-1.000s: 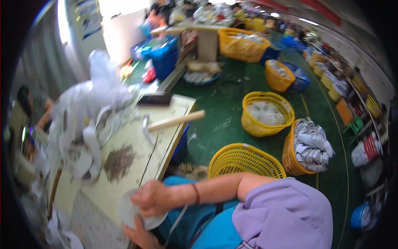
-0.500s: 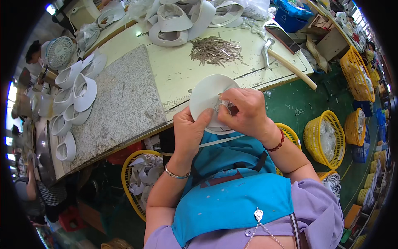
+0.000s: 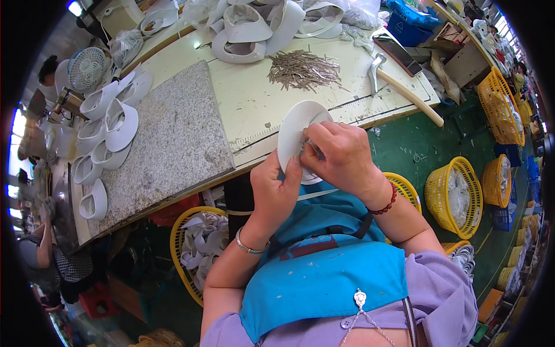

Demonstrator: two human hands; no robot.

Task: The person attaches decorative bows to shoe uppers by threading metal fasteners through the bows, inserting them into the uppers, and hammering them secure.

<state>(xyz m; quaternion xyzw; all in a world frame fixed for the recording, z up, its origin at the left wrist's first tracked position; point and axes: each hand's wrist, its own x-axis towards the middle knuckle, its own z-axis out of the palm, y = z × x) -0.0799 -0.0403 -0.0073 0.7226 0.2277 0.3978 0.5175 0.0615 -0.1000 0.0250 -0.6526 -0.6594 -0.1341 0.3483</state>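
Over my lap, just off the table's near edge, I hold a white curved piece (image 3: pixel 293 128) that looks like a shoe upper. My left hand (image 3: pixel 274 188) grips its lower left side, thumb in front. At the opening, my right hand (image 3: pixel 342 155) is closed with thumb and forefinger pinched together; anything small between those fingertips is hidden. A pale strip (image 3: pixel 318 195) hangs below the piece across my blue apron. Several similar white pieces (image 3: pixel 121 125) stand along the left side of a speckled stone slab (image 3: pixel 173 124).
On the pale table (image 3: pixel 245 107) lie a pile of thin brown strips (image 3: pixel 303 69), a hammer (image 3: pixel 399 87), a phone (image 3: pixel 398 54) and more stacked white pieces (image 3: pixel 245 26). Yellow baskets (image 3: pixel 454 196) stand on the green floor to the right; another basket (image 3: pixel 199 248) with white scraps is below the table.
The white piece has turned more edge-on and shifted slightly right. My left hand has moved a little right and down with it; my right hand stays pinched at the opening.
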